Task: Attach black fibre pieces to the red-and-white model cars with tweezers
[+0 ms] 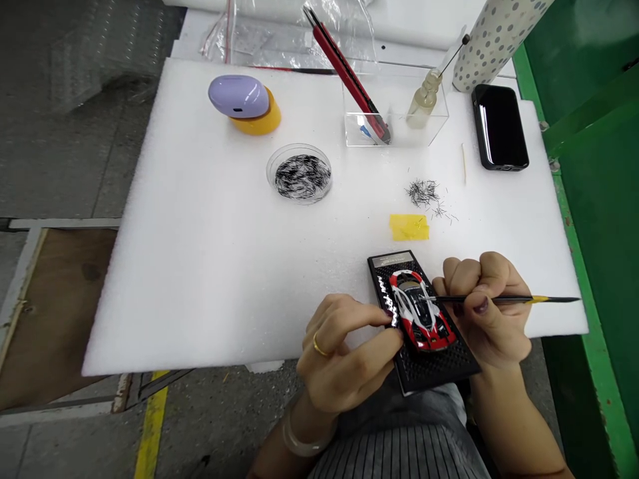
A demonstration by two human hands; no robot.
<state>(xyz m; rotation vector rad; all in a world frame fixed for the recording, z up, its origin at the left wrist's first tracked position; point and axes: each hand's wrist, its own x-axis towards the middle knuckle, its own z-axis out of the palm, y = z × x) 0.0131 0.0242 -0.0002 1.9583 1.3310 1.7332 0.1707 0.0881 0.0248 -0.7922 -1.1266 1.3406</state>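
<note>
A red, white and black model car (422, 313) sits on a black textured display base (434, 369), tilted over the foam board's front edge. My left hand (344, 349), with a gold ring, is closed at the base's left side, its fingertips on the edge by a shiny silver zigzag strip (387, 303). Between the thumb and fingers of my right hand (492, 309) is a thin paintbrush (509, 299). Its fine tip touches or hovers just over the car's middle; I cannot tell which. The right hand's lower fingers are partly hidden behind the base.
On the white foam board (210, 266) are a dish of black slivers (303, 177), a loose pile of them (423, 192), yellow tape (409, 227), a toothpick (464, 163) and a phone (500, 126). Behind stand a clear box (369, 133) with a red cutter (344, 70) and glass bottle (424, 100), and a purple case (238, 96).
</note>
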